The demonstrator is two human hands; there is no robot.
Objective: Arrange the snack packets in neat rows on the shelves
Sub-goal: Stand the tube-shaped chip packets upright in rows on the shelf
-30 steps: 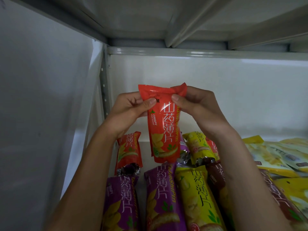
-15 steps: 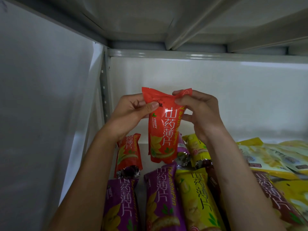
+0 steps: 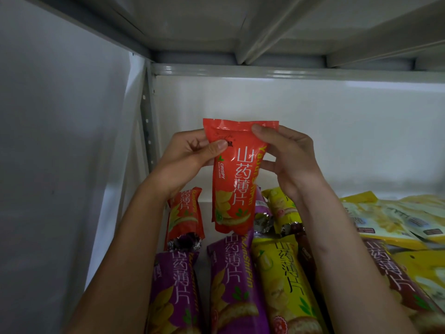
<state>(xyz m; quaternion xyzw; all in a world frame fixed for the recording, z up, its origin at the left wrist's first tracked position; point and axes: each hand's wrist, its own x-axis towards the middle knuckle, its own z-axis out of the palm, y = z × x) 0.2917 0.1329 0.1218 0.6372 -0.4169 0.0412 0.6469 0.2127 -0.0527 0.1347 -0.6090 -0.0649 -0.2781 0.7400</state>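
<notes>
A pale back wall [image 3: 313, 131] fills the middle of the view, brightest toward 3 o'clock and dimming toward the corner. At 9 o'clock a plain grey side panel [image 3: 60, 141] stands in shadow. Between them, near 10 o'clock, a grey metal upright [image 3: 146, 121] runs down the corner, pierced by a line of small holes. At 12 o'clock the underside of the upper shelf [image 3: 192, 22] spreads overhead, crossed by a stiffening rib [image 3: 267, 34]. A glossy horizontal rail [image 3: 289, 72] below it catches small highlights.
</notes>
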